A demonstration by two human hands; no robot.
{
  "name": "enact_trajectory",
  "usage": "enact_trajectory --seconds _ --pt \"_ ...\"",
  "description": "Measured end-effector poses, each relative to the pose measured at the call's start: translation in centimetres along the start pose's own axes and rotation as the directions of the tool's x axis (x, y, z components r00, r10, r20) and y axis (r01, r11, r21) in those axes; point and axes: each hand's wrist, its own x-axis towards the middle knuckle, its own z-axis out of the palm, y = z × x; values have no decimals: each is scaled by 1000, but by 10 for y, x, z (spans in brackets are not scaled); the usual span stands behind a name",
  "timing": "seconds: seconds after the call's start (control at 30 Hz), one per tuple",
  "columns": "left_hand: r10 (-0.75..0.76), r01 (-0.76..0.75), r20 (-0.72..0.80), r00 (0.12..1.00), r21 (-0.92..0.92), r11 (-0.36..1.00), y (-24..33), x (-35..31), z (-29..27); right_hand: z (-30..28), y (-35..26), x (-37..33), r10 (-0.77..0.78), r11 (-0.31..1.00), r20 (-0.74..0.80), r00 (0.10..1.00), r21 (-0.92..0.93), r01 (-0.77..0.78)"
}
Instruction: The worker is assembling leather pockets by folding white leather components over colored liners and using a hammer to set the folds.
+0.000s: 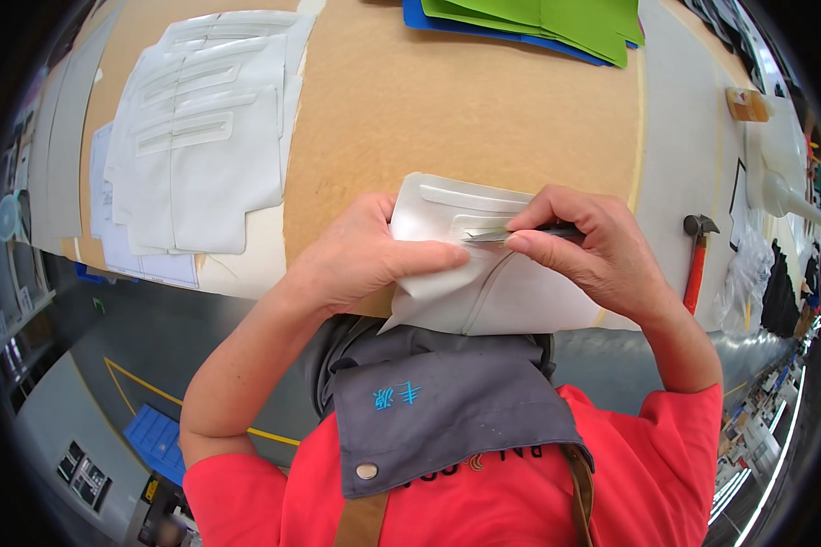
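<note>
A white leather-like panel (511,296) with a stitched seam and a slot-shaped opening lies over the table's near edge, bent up at its left side. My left hand (369,248) grips that side, thumb on top, close to the slot, the other fingers hidden underneath. Between the thumb and fingers of my right hand (593,242) is a slim pointed metal tool (491,237) with a black handle. Its tip touches or hovers just over the slot, near my left thumb; I cannot tell which. Whether it is snips or tweezers is unclear.
Similar white panels (219,173) are stacked at the left, over printed paper sheets (169,267). Green sheets (556,27) and blue ones lie at the far edge. To the right are a hammer (696,260) with a red handle, a small amber bottle (748,105) and clear plastic (746,292).
</note>
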Motion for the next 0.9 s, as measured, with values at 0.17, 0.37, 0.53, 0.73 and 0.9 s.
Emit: enact_trajectory --seconds 0.17,0.37,0.53,0.73,0.9 --pt "2 -2 8 1000 4 1000 0 0 0 0 2 0 -3 1000 -11 1000 -17 3" --pt "11 -11 23 1000 3 1000 0 1 -1 0 -1 0 -15 998 -13 1000 -66 14" --pt "14 -14 34 999 -8 1000 0 0 0 0 -2 0 -14 996 -15 1000 -87 12" --pt "26 -27 35 999 13 1000 1 0 0 1 -3 1 -7 996 -26 1000 -87 5" --pt "47 -48 27 999 29 998 0 -1 0 1 -4 1 -7 995 -30 1000 -102 4"
